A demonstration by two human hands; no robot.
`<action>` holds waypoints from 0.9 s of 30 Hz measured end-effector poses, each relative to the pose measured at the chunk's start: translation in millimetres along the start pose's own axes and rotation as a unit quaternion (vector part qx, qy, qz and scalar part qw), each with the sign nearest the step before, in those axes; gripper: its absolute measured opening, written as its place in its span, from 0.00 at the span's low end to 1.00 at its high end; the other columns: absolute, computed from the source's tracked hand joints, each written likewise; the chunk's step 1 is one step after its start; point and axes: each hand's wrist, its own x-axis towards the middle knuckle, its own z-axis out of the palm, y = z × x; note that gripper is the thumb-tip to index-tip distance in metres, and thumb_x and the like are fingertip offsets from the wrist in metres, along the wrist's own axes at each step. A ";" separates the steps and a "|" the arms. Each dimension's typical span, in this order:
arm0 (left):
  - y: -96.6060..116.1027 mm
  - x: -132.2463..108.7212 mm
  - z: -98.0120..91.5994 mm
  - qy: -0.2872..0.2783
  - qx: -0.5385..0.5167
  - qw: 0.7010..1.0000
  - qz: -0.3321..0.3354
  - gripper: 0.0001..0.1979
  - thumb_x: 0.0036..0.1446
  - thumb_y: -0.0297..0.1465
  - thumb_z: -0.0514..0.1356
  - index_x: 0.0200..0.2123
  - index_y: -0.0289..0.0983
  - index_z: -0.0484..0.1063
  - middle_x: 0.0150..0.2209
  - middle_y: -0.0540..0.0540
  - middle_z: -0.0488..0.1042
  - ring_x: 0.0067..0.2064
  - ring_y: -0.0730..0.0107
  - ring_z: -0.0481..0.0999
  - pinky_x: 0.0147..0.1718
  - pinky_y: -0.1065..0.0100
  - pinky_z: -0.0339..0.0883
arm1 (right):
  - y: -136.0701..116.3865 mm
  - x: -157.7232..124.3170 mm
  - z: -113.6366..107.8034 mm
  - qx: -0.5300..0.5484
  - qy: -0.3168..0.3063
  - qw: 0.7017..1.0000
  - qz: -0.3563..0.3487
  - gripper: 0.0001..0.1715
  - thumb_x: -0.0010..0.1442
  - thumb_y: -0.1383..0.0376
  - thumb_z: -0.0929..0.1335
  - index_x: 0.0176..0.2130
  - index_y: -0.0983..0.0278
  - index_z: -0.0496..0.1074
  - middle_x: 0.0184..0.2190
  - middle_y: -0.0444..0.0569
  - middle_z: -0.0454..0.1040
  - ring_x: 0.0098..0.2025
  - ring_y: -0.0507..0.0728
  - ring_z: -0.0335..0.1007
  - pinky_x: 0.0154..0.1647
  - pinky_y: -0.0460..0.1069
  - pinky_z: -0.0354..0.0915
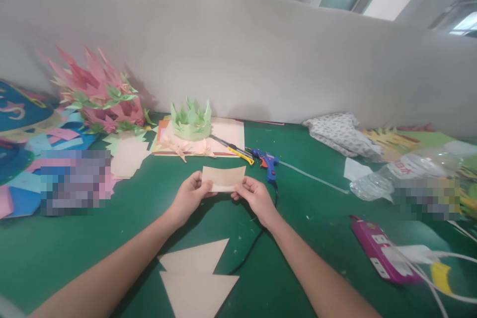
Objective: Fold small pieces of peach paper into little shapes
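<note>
A small beige paper piece (223, 177) is held up over the green table, its top edge curved. My left hand (189, 196) pinches its left end, and my right hand (257, 198) pinches the right end. Below, nearer to me, cut beige paper shapes (199, 283) with pointed corners lie on the table. Just beyond my right hand rests a blue glue gun (269, 164) with a glue stick in its back. A yellow-and-black cutter (238, 153) lies to its left, beside a green paper crown (191, 121) on stacked paper sheets (229, 134).
Pink paper crowns (100, 89) and coloured paper scraps (55, 144) cover the left side. On the right are a plastic bottle (395, 174), a patterned cloth (339, 131) and a purple power strip (383, 251) with white cables. A pale partition (261, 59) stands behind the table (313, 238).
</note>
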 end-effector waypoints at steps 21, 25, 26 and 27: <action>3.4 -4.0 1.3 -0.072 0.087 0.993 -0.013 0.08 0.47 0.31 0.59 0.32 0.35 0.65 0.18 0.56 0.65 0.19 0.81 0.62 0.19 0.78 0.54 | -1.6 -1.2 2.4 0.007 -0.050 0.998 -0.033 0.11 0.49 0.61 0.70 0.33 0.62 0.76 0.26 0.45 0.75 0.23 0.50 0.66 0.27 0.47 0.65; 1.0 -2.1 -0.7 -0.080 0.020 0.996 -0.019 0.06 0.44 0.26 0.57 0.30 0.35 0.67 0.19 0.55 0.66 0.21 0.81 0.63 0.21 0.78 0.55 | -2.3 -1.6 0.7 0.031 -0.058 0.998 -0.008 0.09 0.47 0.63 0.71 0.31 0.63 0.76 0.24 0.44 0.74 0.23 0.50 0.66 0.28 0.47 0.64; 1.1 -1.9 -1.1 -0.082 0.007 0.996 -0.024 0.06 0.44 0.25 0.57 0.30 0.35 0.68 0.20 0.54 0.67 0.21 0.80 0.64 0.22 0.77 0.56 | -2.4 -1.4 0.1 0.042 -0.056 0.998 0.001 0.08 0.46 0.64 0.71 0.31 0.63 0.76 0.23 0.44 0.74 0.24 0.51 0.66 0.28 0.46 0.64; 1.3 -1.9 -1.6 -0.085 0.000 0.996 -0.025 0.07 0.44 0.26 0.58 0.31 0.34 0.69 0.21 0.53 0.68 0.23 0.79 0.65 0.23 0.77 0.57 | -2.6 -1.1 -0.5 0.054 -0.052 0.997 0.010 0.08 0.46 0.64 0.71 0.31 0.64 0.76 0.23 0.45 0.74 0.24 0.51 0.67 0.28 0.46 0.64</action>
